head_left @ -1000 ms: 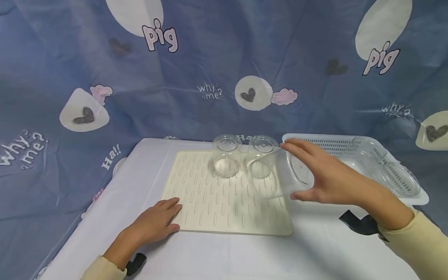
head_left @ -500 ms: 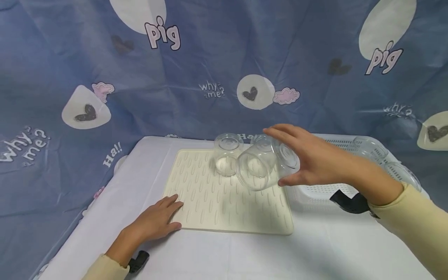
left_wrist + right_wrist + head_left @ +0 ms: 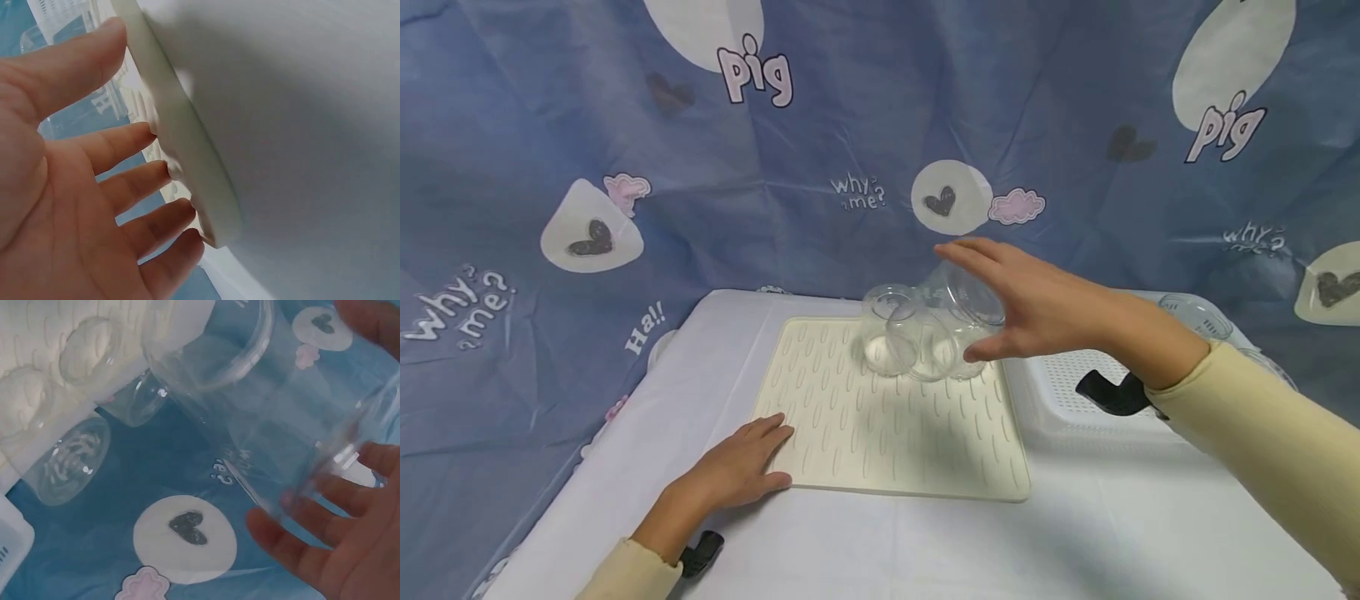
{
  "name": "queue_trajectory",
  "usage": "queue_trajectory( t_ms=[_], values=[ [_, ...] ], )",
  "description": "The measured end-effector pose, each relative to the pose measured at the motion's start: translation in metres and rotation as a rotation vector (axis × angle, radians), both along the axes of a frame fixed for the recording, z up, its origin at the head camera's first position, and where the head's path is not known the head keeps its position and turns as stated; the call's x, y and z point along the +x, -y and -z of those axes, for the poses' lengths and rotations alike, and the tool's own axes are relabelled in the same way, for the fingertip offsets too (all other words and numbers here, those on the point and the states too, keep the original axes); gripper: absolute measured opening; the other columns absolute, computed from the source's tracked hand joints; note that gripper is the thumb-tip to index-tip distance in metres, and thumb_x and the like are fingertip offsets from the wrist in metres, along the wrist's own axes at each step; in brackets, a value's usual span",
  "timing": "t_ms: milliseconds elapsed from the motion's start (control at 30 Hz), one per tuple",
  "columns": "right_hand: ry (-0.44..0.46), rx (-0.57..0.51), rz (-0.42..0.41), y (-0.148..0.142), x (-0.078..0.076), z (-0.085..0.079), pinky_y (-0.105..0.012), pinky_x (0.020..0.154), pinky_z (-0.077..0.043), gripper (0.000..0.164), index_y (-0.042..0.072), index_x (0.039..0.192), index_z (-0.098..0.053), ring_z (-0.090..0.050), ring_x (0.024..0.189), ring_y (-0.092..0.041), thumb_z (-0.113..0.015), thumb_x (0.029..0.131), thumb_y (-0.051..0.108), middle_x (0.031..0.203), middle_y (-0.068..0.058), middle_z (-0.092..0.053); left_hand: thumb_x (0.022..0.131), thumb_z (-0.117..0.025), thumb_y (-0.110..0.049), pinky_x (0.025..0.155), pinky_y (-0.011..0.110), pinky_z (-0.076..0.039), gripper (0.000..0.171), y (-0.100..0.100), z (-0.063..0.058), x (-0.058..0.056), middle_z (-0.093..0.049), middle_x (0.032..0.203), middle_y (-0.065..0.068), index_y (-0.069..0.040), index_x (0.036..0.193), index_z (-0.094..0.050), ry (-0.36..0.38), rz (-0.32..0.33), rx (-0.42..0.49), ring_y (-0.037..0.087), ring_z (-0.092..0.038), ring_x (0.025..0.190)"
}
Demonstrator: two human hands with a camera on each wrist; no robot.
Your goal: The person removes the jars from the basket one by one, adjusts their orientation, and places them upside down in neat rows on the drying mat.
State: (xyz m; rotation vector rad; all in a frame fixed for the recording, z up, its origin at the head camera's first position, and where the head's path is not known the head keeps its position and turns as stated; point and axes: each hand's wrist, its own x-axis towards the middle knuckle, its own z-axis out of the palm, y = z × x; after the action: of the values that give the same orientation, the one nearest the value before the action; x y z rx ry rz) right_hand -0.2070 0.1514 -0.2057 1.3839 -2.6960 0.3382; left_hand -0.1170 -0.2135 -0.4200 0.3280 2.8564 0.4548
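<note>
white table [image 3: 955,550]: basket [image 3: 1052,415] holds glasses [image 3: 1197,313]; right fingers [image 3: 284,542] grip another glass [image 3: 269,412], left fingers [image 3: 134,185] spread.

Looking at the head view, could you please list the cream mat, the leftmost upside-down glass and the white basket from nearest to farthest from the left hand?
Nearest to the left hand first:
1. Cream mat, right at its fingertips.
2. Leftmost upside-down glass, standing toward the mat's back.
3. White basket, beyond the mat's right side.
</note>
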Motion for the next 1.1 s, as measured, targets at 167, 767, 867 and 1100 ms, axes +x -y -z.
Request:
queue_trajectory(
  t_ms=[167, 767, 867, 1100],
  values=[
    [-0.051, -0.019, -0.043, 0.012, -0.005, -0.005, -0.058, 0.113, -0.037, 0.103, 0.012, 0.156, -0.026, -0.036, 0.143, -0.038, -0.085, 0.075, 0.031, 0.158, -0.019, -0.03, 0.086, -0.075, -0.032, 0.112, 0.059, -0.038, 0.068, -0.003, -0.001, -0.002, -0.04, 0.155, 0.022, -0.001, 0.141, -0.051, 0.009, 0.006, 0.002, 0.045, -0.038, 0.142],
    [0.114, 0.007, 0.056, 0.079, -0.048, -0.012, -0.046, 0.126, -0.023, 0.106, 0.02, 0.159, -0.018, -0.023, 0.154, -0.024, -0.079, 0.077, 0.046, 0.165, -0.003, -0.024, 0.082, -0.078, -0.035, 0.106, 0.062, -0.042, 0.071, -0.001, 0.0, -0.004, -0.041, 0.153, 0.021, -0.003, 0.14, -0.052, 0.016, -0.024, 0.006, 0.047, -0.039, 0.14],
    [0.135, 0.0, 0.085, 0.088, -0.056, -0.01, -0.046, 0.125, -0.025, 0.105, 0.023, 0.16, -0.018, -0.024, 0.153, -0.024, -0.078, 0.078, 0.048, 0.165, -0.005, -0.025, 0.083, -0.078, -0.035, 0.107, 0.062, -0.041, 0.071, -0.001, 0.0, -0.004, -0.041, 0.154, 0.021, -0.003, 0.141, -0.052, 0.017, -0.02, 0.02, 0.047, -0.038, 0.141],
    [0.183, 0.038, 0.139, 0.11, -0.068, -0.001, -0.043, 0.125, -0.026, 0.113, 0.02, 0.161, -0.01, -0.024, 0.154, -0.025, -0.08, 0.076, 0.049, 0.167, -0.006, -0.02, 0.084, -0.077, -0.032, 0.108, 0.062, -0.04, 0.07, -0.002, -0.002, -0.005, -0.04, 0.154, 0.022, -0.002, 0.141, -0.051, 0.029, -0.017, 0.036, 0.047, -0.037, 0.141]
  ],
)
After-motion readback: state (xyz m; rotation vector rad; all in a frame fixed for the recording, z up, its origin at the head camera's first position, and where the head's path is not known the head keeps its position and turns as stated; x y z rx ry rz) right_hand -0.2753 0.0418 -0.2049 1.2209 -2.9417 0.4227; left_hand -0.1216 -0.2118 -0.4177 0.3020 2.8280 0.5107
